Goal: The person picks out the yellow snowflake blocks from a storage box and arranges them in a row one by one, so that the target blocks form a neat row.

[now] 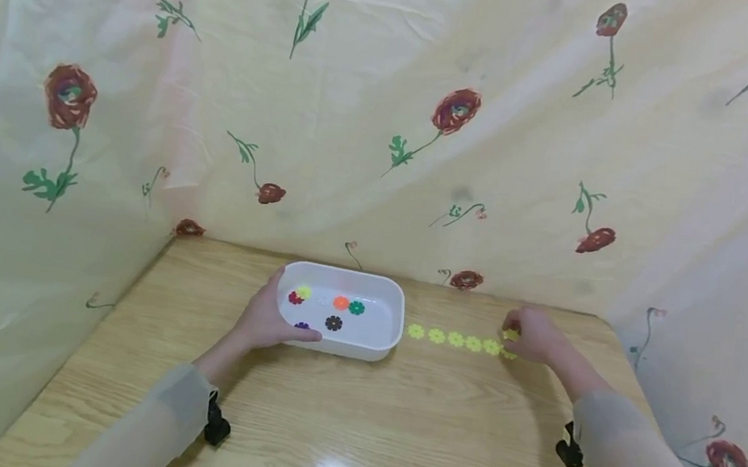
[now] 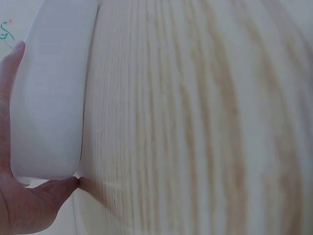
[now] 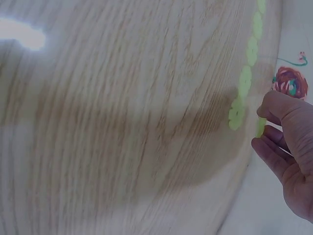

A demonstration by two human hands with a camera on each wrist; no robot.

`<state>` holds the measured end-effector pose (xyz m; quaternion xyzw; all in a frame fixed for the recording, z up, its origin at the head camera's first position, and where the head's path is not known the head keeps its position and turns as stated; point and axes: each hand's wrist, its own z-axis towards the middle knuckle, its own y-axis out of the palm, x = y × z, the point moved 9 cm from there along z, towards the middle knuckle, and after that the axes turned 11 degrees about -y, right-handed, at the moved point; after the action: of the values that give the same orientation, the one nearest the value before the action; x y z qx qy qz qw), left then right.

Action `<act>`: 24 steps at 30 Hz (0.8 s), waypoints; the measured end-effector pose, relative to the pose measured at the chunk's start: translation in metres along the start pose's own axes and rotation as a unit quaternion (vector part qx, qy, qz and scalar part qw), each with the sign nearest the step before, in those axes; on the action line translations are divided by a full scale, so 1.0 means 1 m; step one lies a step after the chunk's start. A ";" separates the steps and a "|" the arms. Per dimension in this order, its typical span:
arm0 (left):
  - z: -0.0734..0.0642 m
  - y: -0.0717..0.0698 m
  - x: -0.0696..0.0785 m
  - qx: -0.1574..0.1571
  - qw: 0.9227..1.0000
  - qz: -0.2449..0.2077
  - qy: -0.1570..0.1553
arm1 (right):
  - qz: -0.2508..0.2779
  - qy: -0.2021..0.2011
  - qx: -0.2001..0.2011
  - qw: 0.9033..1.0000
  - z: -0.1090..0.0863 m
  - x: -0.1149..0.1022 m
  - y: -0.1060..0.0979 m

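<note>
My left hand (image 1: 263,320) grips the left end of a white plastic tub (image 1: 362,352), the thumb along its near side. In the left wrist view, the fingers lie against the tub's wall (image 2: 54,98). Inside are a red flower-shaped piece (image 1: 294,298), a yellow one (image 1: 304,292), an orange one (image 1: 341,303), a green one (image 1: 356,307), a dark brown one (image 1: 333,323) and a purple one (image 1: 302,326). Right of the tub, several yellow flower pieces (image 1: 456,340) lie in a row. At its far end my right hand (image 1: 535,337) pinches another yellow flower piece (image 3: 261,128) between thumb and fingers.
The tub and row lie toward the back of a wood-grain table (image 1: 332,406). Flower-printed cloth (image 1: 365,101) hangs behind the table and along both sides. Black wrist devices are strapped at the left sleeve (image 1: 217,422) and right sleeve (image 1: 570,447).
</note>
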<state>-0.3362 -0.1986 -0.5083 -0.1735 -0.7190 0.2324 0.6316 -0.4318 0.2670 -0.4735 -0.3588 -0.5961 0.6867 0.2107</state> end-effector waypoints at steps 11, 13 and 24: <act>-0.002 -0.001 0.004 0.000 1.000 -0.005 0.007 | -0.008 0.007 0.009 1.000 -0.020 0.013 -0.006; -0.002 -0.001 0.004 -0.001 1.000 -0.005 0.006 | -0.007 0.008 0.011 1.000 -0.023 0.013 -0.006; -0.001 0.001 0.002 -0.002 1.000 0.000 0.005 | 0.012 0.025 0.011 1.000 -0.036 0.014 0.000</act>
<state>-0.3351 -0.1970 -0.5070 -0.1756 -0.7167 0.2299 0.6346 -0.4141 0.3008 -0.4783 -0.3807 -0.5785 0.6868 0.2207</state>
